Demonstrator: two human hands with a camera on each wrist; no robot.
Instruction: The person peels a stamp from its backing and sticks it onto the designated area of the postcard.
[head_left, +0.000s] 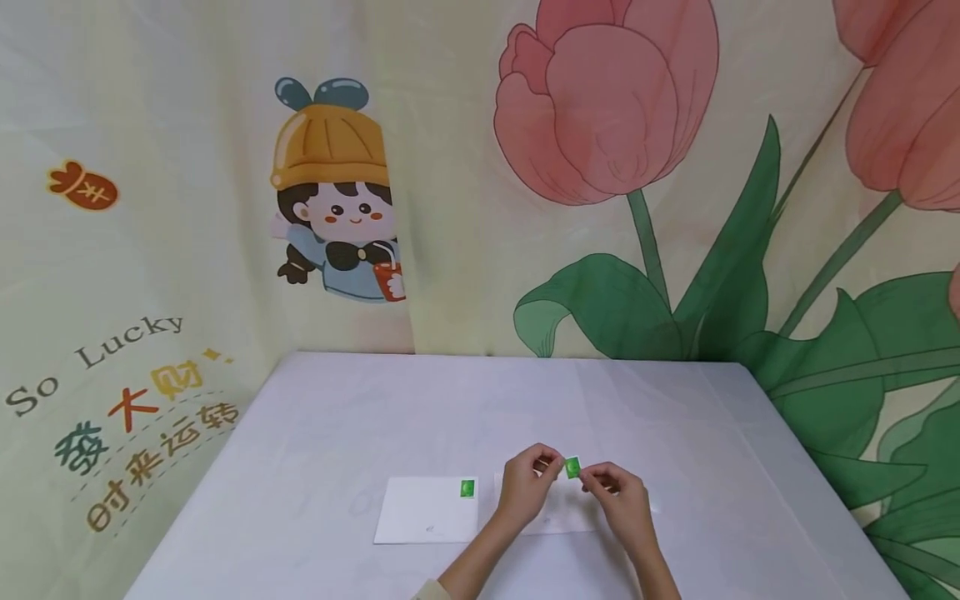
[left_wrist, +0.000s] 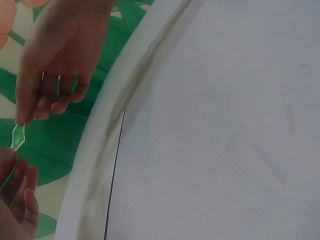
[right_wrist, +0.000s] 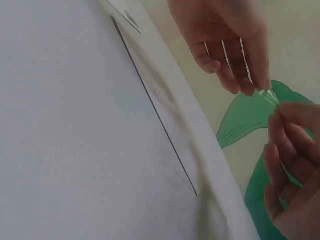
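A small green stamp (head_left: 573, 467) with a pale border is held up between both hands over the table. My left hand (head_left: 527, 482) pinches its left edge with thumb and fingertips, and my right hand (head_left: 621, 500) pinches the opposite side. Below them lies a white envelope (head_left: 558, 518), partly covered by the hands. To its left lies another white envelope (head_left: 420, 510) with a green stamp (head_left: 467, 488) in its upper right corner. Both wrist views show the hands meeting at the stamp (left_wrist: 18, 137), which appears narrow and nearly edge-on in the right wrist view.
The white-covered table (head_left: 337, 433) reaches back to a printed curtain (head_left: 450, 250) with large tulips and a cartoon figure. Its far edge runs just below the curtain's leaves.
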